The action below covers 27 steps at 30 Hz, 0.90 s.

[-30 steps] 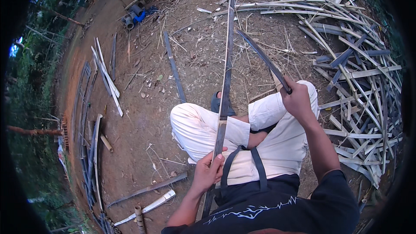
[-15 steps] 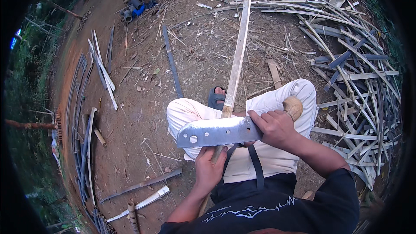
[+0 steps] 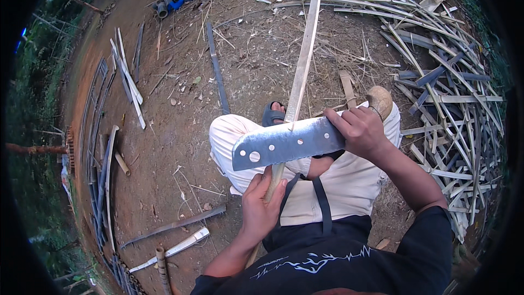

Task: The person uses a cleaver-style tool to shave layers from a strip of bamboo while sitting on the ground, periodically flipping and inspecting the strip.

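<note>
A long pale bamboo strip (image 3: 303, 68) runs from beside my body out between my knees, its far end near the top of the view. My left hand (image 3: 262, 202) is closed around its near part, thumb along one side. Across the strip lies the wide steel blade of a big cleaver-like knife (image 3: 261, 150), with several round holes in it. My right hand (image 3: 360, 133) grips this knife where blade and handle meet, and the rounded wooden handle end (image 3: 380, 101) sticks out beyond my fingers. The blade hides the part of the strip beneath it.
A large heap of split bamboo strips (image 3: 447, 98) lies at the right. Dark bamboo lengths (image 3: 101, 186) are stacked at the left, with pale split pieces (image 3: 128, 79) farther up. One dark strip (image 3: 217, 71) lies ahead of my knee. Shavings litter the dirt ground.
The knife has moved away from my body along the strip and slightly right, its blade now more tilted. My right hand has gone with it; my left hand stays on the strip.
</note>
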Motion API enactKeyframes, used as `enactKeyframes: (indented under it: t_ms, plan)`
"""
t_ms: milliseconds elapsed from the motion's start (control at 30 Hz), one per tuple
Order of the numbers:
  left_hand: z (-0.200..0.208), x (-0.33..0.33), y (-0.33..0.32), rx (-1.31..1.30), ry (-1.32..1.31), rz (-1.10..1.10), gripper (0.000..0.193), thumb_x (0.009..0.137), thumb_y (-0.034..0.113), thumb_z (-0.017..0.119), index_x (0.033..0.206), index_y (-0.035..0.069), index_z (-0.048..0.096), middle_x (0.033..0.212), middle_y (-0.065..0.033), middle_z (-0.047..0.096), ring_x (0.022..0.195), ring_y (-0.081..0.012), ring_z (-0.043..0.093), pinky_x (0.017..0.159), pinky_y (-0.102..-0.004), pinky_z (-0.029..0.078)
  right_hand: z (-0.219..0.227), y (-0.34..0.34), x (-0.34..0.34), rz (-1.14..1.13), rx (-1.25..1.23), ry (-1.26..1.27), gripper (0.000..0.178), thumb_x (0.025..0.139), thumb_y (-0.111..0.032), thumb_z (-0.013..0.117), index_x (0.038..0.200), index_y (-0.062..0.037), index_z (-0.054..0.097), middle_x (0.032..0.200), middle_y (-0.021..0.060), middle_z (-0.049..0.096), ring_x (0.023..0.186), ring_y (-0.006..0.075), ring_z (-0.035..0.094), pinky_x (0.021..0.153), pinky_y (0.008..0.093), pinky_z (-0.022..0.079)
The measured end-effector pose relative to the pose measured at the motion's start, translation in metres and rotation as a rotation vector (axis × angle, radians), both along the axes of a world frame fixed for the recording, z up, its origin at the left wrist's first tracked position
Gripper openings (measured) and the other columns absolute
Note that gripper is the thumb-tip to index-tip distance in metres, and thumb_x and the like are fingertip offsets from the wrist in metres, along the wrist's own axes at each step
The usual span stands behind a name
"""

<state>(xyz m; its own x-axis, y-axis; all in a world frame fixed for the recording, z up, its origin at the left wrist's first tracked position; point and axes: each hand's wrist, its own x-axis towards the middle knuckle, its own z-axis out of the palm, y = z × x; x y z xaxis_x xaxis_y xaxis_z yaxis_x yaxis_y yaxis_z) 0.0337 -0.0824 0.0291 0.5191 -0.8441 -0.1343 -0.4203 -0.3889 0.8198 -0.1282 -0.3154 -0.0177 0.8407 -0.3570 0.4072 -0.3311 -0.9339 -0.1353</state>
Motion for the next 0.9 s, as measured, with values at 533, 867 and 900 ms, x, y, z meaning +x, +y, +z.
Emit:
enactKeyframes:
  t_ms: [533, 867, 900]
  plan:
    - [-0.049, 0.001, 0.003, -0.106, 0.245, 0.177, 0.025, 0.09, 0.0, 0.07, 0.114, -0.009, 0.066, 0.104, -0.009, 0.068, 0.096, -0.0109, 0.062, 0.083, -0.0271, 0.05, -0.012, 0.049, 0.01, 0.114, 0.248, 0.082, 0.055, 0.065, -0.028, 0.077, 0.113, -0.0038, 0.063, 0.068, 0.0068, 0.063, 0.06, 0.025, 0.066, 0.056, 0.0369, 0.053]
    - [-0.043, 0.003, -0.005, -0.129, 0.227, 0.262, 0.026, 0.088, 0.004, 0.072, 0.11, -0.008, 0.068, 0.1, -0.0152, 0.069, 0.094, -0.0198, 0.065, 0.084, -0.0331, 0.05, -0.01, 0.053, 0.022, 0.097, 0.203, 0.074, 0.051, 0.068, -0.025, 0.076, 0.111, -0.0032, 0.061, 0.065, 0.0051, 0.061, 0.059, 0.0226, 0.067, 0.056, 0.0354, 0.053]
    - [-0.042, 0.0, -0.003, -0.133, 0.261, 0.278, 0.029, 0.087, 0.007, 0.073, 0.112, -0.008, 0.067, 0.101, -0.0183, 0.069, 0.093, -0.0231, 0.067, 0.082, -0.0349, 0.05, -0.005, 0.046, 0.026, 0.101, 0.209, 0.065, 0.045, 0.071, -0.022, 0.073, 0.11, -0.0033, 0.062, 0.063, 0.005, 0.06, 0.059, 0.0223, 0.066, 0.055, 0.0355, 0.053]
